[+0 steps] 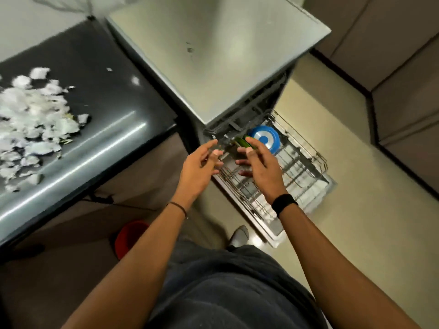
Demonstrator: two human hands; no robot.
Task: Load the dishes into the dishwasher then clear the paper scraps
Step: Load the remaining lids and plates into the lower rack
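2 dishes sat in dishwasher rack: blue plate, green plate | left hand, right hand released, empty

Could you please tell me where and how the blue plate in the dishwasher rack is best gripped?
Probably pinch the blue plate by its free rim from above, on the side away from the green plate. It leans on edge in the rack, so its lower rim sits among the wires.
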